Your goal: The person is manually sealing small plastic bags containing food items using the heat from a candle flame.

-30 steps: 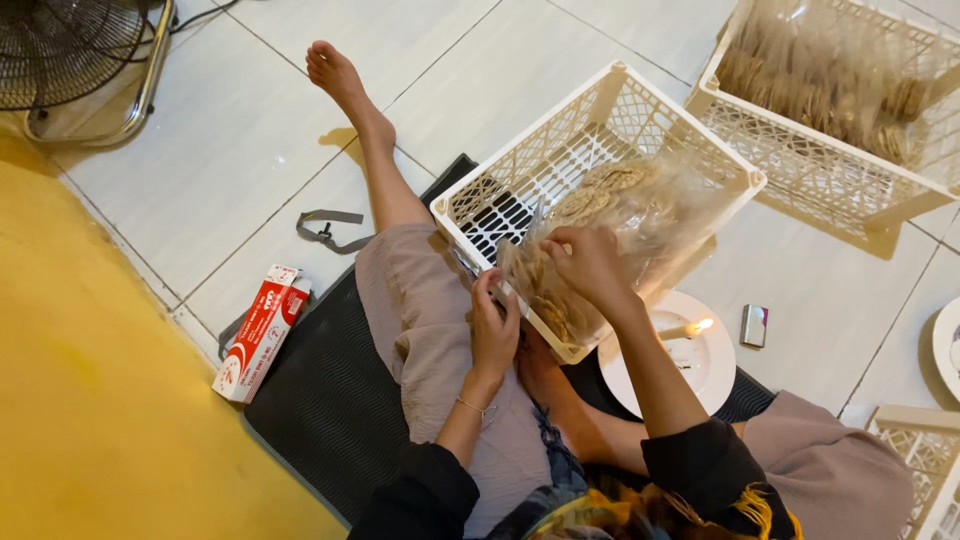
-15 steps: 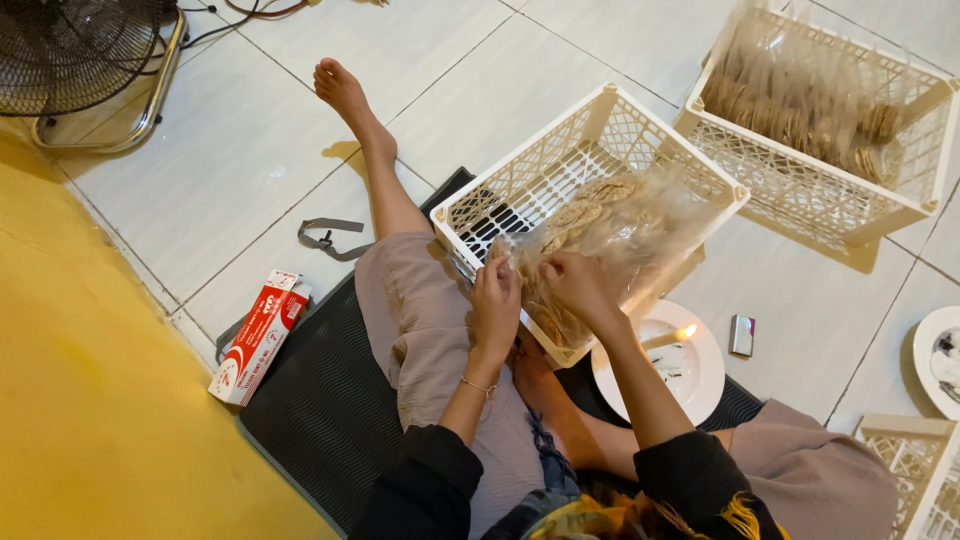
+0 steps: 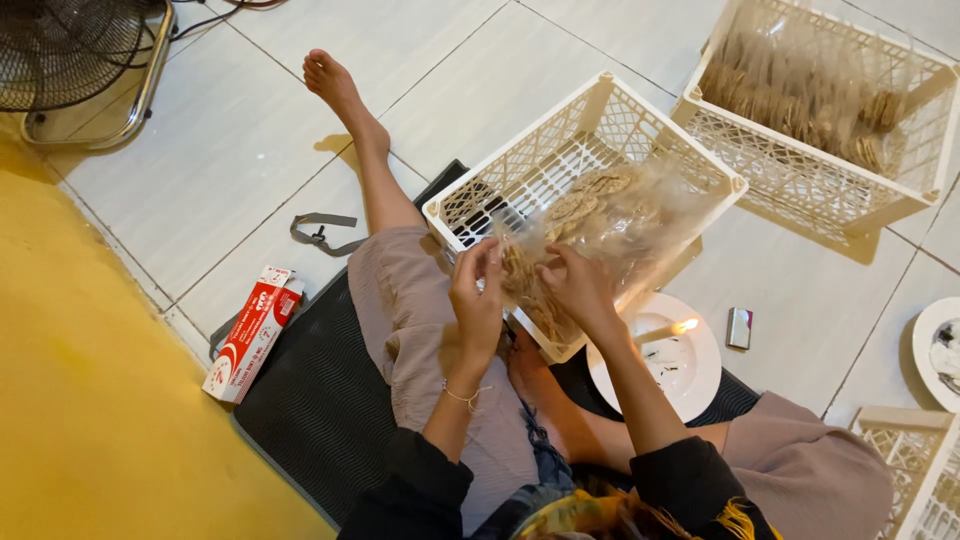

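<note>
Seated on a dark mat (image 3: 300,400) on a tiled floor (image 3: 200,180), one bare leg stretched toward a fan (image 3: 70,60)

Left hand (image 3: 478,300) raised over the lap, fingers curled and pinching the near edge of a clear plastic bag (image 3: 610,225) filled with round flat crackers

Right hand (image 3: 577,290) just beside it, fingers closed on the same bag edge, thumb on top; both hands touching the bag at its mouth, close together

Bag resting tilted against the near corner of a white lattice basket (image 3: 590,140), partly inside it, with its lower end hanging toward the lap

Second white basket (image 3: 800,180) well apart at upper right, holding rows of similar crackers under clear wrap

White plate (image 3: 690,375) on the floor just right of the right forearm, bearing a lit candle (image 3: 665,330); small lighter (image 3: 739,327) beside the plate

Red and white box (image 3: 250,332) at the left edge of the mat; grey strap (image 3: 320,232) on the tiles near the outstretched leg

Corner of a third basket (image 3: 915,470) at lower right, and part of another plate (image 3: 940,350) at the right edge
</note>
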